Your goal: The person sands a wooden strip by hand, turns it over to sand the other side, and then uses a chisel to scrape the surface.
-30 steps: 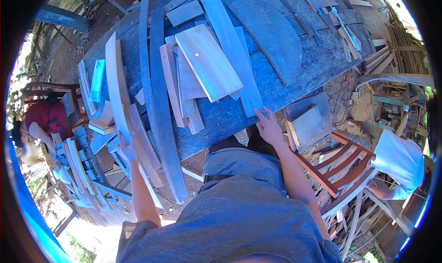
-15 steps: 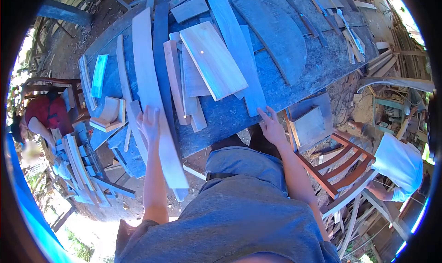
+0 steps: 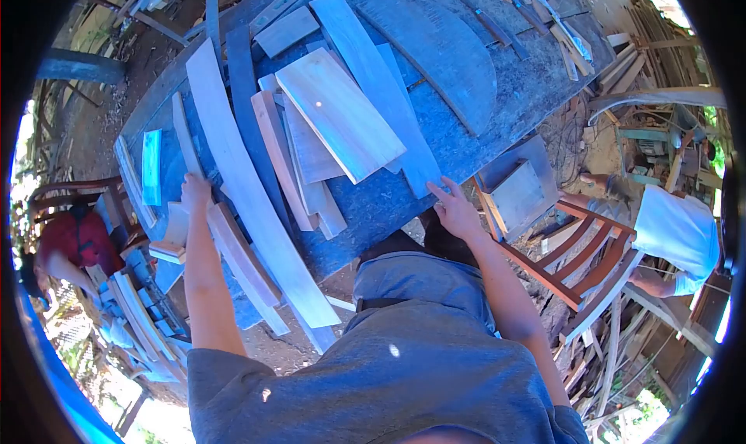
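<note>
My left hand (image 3: 196, 192) is closed on the lower end of a narrow wooden strip (image 3: 186, 137) at the left side of the blue-lit table (image 3: 361, 225). A long pale board (image 3: 247, 176) lies just right of it, its near end past the table edge. My right hand (image 3: 454, 208) has its fingers apart, with fingertips at the near end of a long board (image 3: 373, 87). Between the hands a wide light board (image 3: 339, 114) rests on top of other pieces.
A half-round panel (image 3: 443, 59) lies at the back. On the right are a wooden chair frame (image 3: 579, 259) and a person in a white shirt (image 3: 678, 230). Another person in red (image 3: 81, 240) is at the left, beside stacked curved pieces (image 3: 144, 316).
My left hand has moved left, off the long pale board and onto the narrow strip. My right hand stays at the board's end. The view has shifted.
</note>
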`<state>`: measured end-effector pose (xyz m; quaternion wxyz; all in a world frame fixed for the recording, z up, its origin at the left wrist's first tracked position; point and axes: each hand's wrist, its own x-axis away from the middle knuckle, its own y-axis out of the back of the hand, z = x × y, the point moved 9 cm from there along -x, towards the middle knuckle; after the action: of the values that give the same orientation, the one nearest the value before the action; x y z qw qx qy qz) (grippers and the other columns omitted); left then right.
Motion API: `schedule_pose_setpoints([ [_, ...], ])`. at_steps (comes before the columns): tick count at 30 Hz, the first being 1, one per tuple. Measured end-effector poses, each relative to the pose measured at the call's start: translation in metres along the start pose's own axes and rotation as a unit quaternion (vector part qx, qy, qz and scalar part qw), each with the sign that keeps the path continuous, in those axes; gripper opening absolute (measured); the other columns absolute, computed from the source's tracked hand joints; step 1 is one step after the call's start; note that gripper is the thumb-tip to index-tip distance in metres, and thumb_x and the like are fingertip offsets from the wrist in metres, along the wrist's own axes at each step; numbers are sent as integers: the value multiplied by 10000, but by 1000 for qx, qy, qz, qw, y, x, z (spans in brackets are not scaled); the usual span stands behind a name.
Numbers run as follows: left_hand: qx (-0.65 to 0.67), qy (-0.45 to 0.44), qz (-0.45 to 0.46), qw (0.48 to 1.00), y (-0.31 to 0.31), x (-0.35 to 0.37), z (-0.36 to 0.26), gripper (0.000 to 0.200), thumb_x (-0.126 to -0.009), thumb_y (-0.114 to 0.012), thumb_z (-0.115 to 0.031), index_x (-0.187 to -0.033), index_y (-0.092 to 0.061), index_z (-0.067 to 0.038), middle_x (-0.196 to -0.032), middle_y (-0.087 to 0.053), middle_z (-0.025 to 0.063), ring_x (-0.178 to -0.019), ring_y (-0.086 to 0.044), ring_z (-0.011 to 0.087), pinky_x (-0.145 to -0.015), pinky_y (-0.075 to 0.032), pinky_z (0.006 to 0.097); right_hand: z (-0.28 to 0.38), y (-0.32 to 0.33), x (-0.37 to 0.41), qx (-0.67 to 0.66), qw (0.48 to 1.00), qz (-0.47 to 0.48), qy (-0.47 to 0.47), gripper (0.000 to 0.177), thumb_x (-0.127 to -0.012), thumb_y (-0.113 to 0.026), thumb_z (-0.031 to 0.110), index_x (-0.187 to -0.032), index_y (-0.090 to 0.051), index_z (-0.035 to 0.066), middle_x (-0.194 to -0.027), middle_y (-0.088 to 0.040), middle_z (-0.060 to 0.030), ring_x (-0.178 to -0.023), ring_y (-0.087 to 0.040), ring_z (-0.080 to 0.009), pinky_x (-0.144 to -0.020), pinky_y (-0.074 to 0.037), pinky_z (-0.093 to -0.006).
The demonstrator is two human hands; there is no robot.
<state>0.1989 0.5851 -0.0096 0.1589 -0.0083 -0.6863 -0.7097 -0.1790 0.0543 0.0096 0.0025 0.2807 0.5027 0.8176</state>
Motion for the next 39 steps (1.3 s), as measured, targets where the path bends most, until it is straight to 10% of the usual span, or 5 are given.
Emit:
schedule_pose_setpoints([
  [13, 338, -117, -34, 933, 35, -30, 10, 565, -786, -840, -372, -1104, -550, -6, -831, -679, 101, -675, -683, 191, -618, -549, 325, 4, -5, 9, -62, 998, -18, -10, 670, -886, -629, 105, -1487, -436, 328, -1585, -342, -88, -990, -686, -383, -784, -577, -502],
  [27, 492, -280, 17, 824, 219, 55, -189, 650, -903, -742, -307, -1463, -498, -82, -932, -638, 35, -811, -612, 98, -657, -521, 269, 17, 25, -2, -1, 999, 50, -2, 636, -893, -635, 100, -1493, -452, 206, -1498, -420, -181, -1247, -551, -387, -991, -504, -465],
  [32, 268, -518, -13, 812, 202, 184, -317, 577, -924, -702, -307, -1436, -535, -99, -976, -676, 66, -821, -642, 123, -680, -518, 278, 97, 177, 25, 19, 940, -316, 129, 610, -928, -638, 129, -1503, -433, 117, -1470, -422, -212, -1337, -444, -330, -1075, -406, -497],
  [34, 334, -417, 293, 793, 134, 234, -357, 523, -934, -638, -181, -1444, -526, -205, -1132, -697, 128, -924, -719, 282, -793, -574, 408, 121, 220, 48, 153, 871, -436, 165, 615, -923, -647, 126, -1503, -444, 163, -1460, -436, -174, -1339, -438, -299, -1129, -325, -545],
  [39, 205, -682, -26, 702, 152, 386, -393, 453, -869, -627, -207, -1320, -584, -205, -855, -633, 25, -796, -713, 242, -617, -571, 437, 73, 220, 58, 242, 924, -270, 121, 672, -851, -720, 204, -1480, -483, 208, -1221, -597, -92, -1189, -567, -271, -1080, -393, -517],
])
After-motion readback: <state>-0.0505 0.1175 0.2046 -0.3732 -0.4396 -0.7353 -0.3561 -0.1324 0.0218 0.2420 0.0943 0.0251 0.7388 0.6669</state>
